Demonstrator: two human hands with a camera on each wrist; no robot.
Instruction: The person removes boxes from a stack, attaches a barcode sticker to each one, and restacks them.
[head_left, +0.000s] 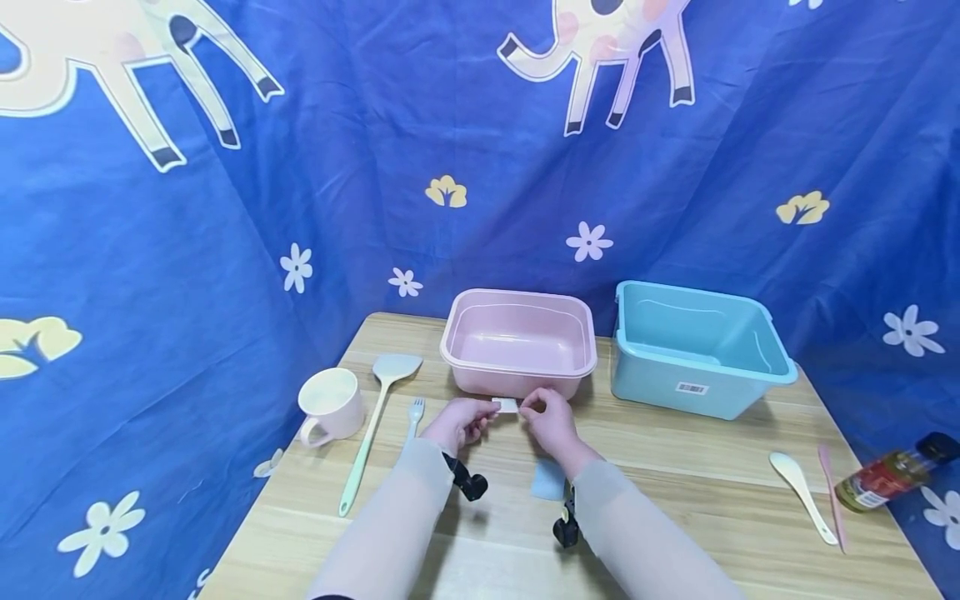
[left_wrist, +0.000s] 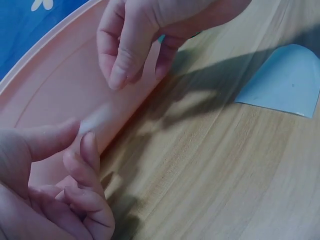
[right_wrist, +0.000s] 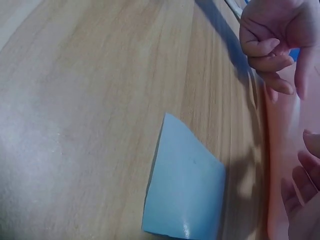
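In the head view both hands meet in front of a pink basin (head_left: pixel 517 342). My left hand (head_left: pixel 486 415) pinches a small whitish sticker strip (head_left: pixel 506 405) between thumb and forefinger; the left wrist view shows that strip (left_wrist: pixel 97 117) lying against the basin wall (left_wrist: pixel 60 85). My right hand (head_left: pixel 527 406) hovers at the strip's other end with loosely curled fingers (left_wrist: pixel 117 75), thumb and fingers apart, gripping nothing. A pale blue sheet (head_left: pixel 549 480) lies flat on the table below the right wrist, and is large in the right wrist view (right_wrist: pixel 185 195).
Left of the hands are a cream mug (head_left: pixel 332 404), a mint spatula (head_left: pixel 378 417) and a small white fork (head_left: pixel 415 412). A blue tub (head_left: pixel 697 346) stands at the right. A white spoon (head_left: pixel 802 493), a pink stick (head_left: pixel 830 493) and a bottle (head_left: pixel 892 475) lie by the right edge.
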